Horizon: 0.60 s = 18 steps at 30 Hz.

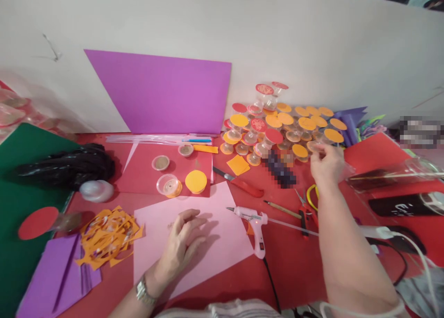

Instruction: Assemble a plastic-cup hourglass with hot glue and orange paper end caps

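Observation:
My left hand [183,241] lies over a pink paper sheet [222,244], its fingers loosely stretched and holding nothing. At the right end of a cluster of hourglass-shaped plastic cup pieces, my right hand [326,164] has its fingers closed around an orange-topped cup hourglass [333,136]; the hand hides most of its body. Between my hands a pink glue gun [256,223] rests on its side at the sheet's right edge, its small light glowing. Beyond my left hand stand an open clear cup [169,185] and an orange-topped cup [196,182].
Orange paper scraps [108,237] and purple card [55,276] lie left. A box cutter [243,185], a brown-handled tool [282,208] and pliers [307,211] lie between the glue gun and my right arm. A black bottle [398,204] lies far right. Purple board [173,94] leans on the wall.

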Tool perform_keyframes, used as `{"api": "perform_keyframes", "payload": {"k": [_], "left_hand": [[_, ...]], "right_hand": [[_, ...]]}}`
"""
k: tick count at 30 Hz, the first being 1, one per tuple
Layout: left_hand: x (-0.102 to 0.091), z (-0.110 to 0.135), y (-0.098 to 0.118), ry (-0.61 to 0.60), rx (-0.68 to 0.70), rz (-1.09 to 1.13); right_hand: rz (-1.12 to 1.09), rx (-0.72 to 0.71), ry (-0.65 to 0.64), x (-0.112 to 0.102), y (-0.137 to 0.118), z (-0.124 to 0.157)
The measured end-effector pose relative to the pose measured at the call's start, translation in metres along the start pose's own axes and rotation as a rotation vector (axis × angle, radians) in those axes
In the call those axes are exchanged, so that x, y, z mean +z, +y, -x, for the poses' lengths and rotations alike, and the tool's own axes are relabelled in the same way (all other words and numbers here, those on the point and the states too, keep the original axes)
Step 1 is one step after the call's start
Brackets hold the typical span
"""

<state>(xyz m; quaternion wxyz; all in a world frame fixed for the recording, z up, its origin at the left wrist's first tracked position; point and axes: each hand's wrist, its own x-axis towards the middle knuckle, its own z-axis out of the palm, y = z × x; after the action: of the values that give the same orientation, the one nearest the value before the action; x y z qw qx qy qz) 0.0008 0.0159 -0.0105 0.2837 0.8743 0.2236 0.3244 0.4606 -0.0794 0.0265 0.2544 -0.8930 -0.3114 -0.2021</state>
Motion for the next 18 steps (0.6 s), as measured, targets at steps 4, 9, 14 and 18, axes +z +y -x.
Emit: {"api": "perform_keyframes", "payload": {"k": [4, 9, 14, 18], "left_hand": [[0.001, -0.001, 0.002, 0.009, -0.011, 0.035], [0.004, -0.001, 0.003, 0.032, -0.042, 0.106], [0.0, -0.004, 0.007, 0.001, -0.028, 0.098], [0.0, -0.006, 0.012, -0.041, 0.001, 0.121]], "right_hand": [[-0.013, -0.032, 0.034, 0.001, -0.029, -0.039], [-0.021, -0.04, -0.006, 0.02, -0.05, -0.059], [-0.039, -0.012, 0.006, 0.028, -0.048, -0.063], [-0.078, -0.008, 0.068, 0.019, -0.04, -0.069]]}}
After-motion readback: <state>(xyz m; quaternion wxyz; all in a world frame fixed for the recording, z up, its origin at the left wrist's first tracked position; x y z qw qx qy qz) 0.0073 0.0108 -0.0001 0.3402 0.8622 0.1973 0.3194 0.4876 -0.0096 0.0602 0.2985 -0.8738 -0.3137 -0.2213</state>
